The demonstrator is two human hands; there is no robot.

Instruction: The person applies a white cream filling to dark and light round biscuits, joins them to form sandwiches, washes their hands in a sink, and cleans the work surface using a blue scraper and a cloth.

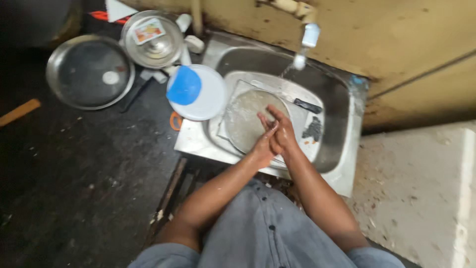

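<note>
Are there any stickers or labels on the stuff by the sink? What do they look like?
Sticker: on the steel lid at the top left, a small rectangle, pale with red and blue patches.
Round white patch: in the middle of the big pan further left; cannot tell if it is a label.

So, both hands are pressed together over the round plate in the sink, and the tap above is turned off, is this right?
Not quite. The head view shows the tap running: water falls from it into the sink. The rest holds: the left hand and the right hand are pressed together over the round plate in the sink.
</note>
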